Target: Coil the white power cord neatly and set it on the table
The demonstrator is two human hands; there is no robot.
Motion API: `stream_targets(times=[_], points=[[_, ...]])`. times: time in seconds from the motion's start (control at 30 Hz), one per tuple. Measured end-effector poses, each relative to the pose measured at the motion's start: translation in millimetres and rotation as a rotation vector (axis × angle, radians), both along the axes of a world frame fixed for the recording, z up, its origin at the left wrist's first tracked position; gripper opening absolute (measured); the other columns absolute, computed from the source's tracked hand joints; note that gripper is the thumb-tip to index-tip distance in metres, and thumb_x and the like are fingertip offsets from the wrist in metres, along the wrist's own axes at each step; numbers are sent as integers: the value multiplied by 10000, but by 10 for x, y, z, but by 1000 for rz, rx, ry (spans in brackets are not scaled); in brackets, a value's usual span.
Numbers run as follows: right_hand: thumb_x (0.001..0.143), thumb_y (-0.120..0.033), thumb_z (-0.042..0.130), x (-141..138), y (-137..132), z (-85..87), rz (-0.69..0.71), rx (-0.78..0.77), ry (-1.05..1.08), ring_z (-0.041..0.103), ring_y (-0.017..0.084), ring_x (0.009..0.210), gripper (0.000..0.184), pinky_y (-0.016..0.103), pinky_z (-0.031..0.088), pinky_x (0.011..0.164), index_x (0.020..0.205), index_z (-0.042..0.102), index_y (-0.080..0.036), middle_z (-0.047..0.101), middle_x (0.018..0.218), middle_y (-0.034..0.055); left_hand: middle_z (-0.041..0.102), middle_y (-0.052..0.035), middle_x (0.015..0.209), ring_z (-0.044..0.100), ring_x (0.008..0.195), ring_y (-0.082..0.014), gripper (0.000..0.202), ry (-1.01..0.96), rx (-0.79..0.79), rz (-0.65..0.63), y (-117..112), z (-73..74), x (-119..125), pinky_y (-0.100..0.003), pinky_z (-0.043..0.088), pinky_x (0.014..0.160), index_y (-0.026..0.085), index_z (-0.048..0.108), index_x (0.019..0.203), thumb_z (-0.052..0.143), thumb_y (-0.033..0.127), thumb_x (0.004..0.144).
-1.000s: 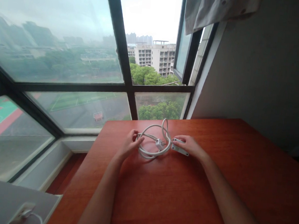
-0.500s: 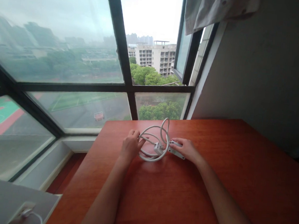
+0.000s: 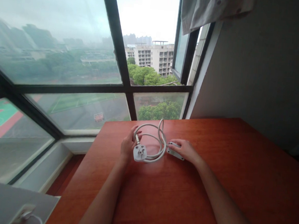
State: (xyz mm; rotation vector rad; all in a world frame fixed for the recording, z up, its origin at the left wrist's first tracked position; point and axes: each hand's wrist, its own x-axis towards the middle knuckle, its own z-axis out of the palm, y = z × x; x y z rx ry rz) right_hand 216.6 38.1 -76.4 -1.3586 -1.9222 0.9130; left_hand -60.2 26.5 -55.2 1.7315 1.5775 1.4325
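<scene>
A white power cord (image 3: 159, 154) lies in loose loops near the far edge of the reddish-brown table (image 3: 173, 197), one narrow loop standing up. Its white plug (image 3: 140, 153) hangs at the left of the coil, prongs facing me. My left hand (image 3: 129, 143) is closed around the cord at the coil's left side, just above the plug. On the right, my right hand (image 3: 185, 150) grips a white power strip (image 3: 175, 154), fingers over its top. Much of the strip is hidden under that hand.
Beyond the table stands a dark-framed window (image 3: 156, 90) with one pane swung open at the right. Cloth (image 3: 216, 9) hangs at the top. A grey wall (image 3: 260, 73) rises on the right. At lower left, a charger sits in a wall socket (image 3: 24, 214).
The plug has moved from the middle of the coil to its left side and turned its prongs toward me. My left hand has shifted its hold on the cord; my right hand stays on the strip.
</scene>
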Motion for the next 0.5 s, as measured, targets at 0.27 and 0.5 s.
stream_targets(times=[0.27, 0.5], points=[[794, -615, 569, 171, -134, 214, 191, -308, 191, 571, 159, 675, 535, 232, 404, 571, 912, 726, -118, 679, 789, 41, 714, -110, 861, 632, 563, -138, 508, -636, -165, 14, 32, -87, 166, -191, 441, 436, 156, 593, 1160, 567, 539, 827], [826, -558, 572, -334, -421, 324, 371, -310, 153, 537, 132, 622, 463, 205, 384, 530, 945, 713, -133, 650, 757, 18, 637, -38, 657, 659, 562, -172, 454, -646, -71, 225, 113, -255, 161, -218, 483, 446, 136, 636, 977, 544, 553, 822]])
